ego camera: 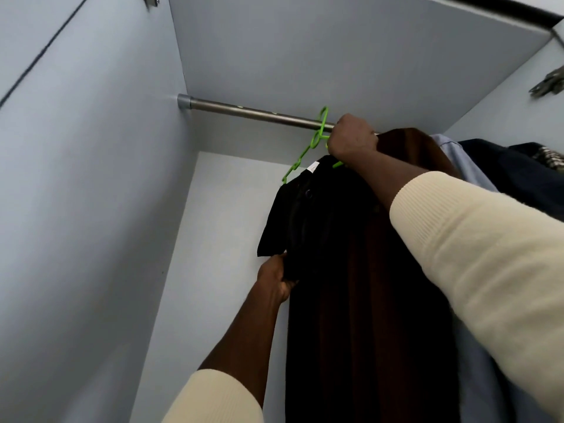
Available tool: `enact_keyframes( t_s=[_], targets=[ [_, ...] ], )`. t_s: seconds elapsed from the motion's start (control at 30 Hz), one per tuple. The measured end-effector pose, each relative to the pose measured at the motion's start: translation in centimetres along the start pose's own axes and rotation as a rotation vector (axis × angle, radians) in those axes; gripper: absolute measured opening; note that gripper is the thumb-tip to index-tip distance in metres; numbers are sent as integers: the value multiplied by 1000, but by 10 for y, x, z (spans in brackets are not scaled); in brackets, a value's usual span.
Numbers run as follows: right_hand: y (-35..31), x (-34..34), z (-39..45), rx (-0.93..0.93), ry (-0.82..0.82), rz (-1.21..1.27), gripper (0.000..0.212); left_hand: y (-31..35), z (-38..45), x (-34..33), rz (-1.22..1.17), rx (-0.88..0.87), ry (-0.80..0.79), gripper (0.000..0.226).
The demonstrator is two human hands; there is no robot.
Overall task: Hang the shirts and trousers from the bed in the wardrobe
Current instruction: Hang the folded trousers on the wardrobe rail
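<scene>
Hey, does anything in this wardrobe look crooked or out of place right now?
Yes: the bright green plastic hanger tilts steeply at the metal rail, so the black garment hangs bunched and lopsided while the right hand and left hand grip them.

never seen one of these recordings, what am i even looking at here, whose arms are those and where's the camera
There is no machine here, only a person. The one picture comes from a wide-angle camera worn on their head, looking up into a pale wardrobe, so the two arms in cream sleeves are their own.

Across the wardrobe runs a metal rail. The right hand is up at the rail, curled round the top of a green hanger whose hook sits at the rail; whether it is fully over is hard to tell. A black garment hangs from that hanger, and the left hand grips it lower down at its edge.

To the right, other clothes already hang: a brown garment, a light blue shirt and dark clothes beyond. The bed is not in view.
</scene>
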State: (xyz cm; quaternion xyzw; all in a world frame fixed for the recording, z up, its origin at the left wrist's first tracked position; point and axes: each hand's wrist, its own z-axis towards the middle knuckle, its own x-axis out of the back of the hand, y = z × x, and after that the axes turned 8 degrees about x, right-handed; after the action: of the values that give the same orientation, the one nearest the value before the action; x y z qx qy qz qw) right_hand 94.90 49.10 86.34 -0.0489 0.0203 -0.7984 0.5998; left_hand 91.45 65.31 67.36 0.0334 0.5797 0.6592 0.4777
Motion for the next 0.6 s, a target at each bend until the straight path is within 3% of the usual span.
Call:
enact_keyframes(
  t_s=[0.27, 0.47, 0.53, 0.6],
  targets=[
    [-2, -2, -6, -39, -50, 128, 34, -2, -3, 6, 51, 11, 53, 24],
    [12, -17, -46, -244, 135, 399, 35, -17, -2, 4, -19, 4, 21, 31],
    [17, -29, -68, -280, 143, 515, 51, -24, -3, -4, -23, 7, 0, 30],
    [20, -41, -93, -324, 116, 659, 83, -32, -5, -11, 13, 14, -31, 28]
  ],
)
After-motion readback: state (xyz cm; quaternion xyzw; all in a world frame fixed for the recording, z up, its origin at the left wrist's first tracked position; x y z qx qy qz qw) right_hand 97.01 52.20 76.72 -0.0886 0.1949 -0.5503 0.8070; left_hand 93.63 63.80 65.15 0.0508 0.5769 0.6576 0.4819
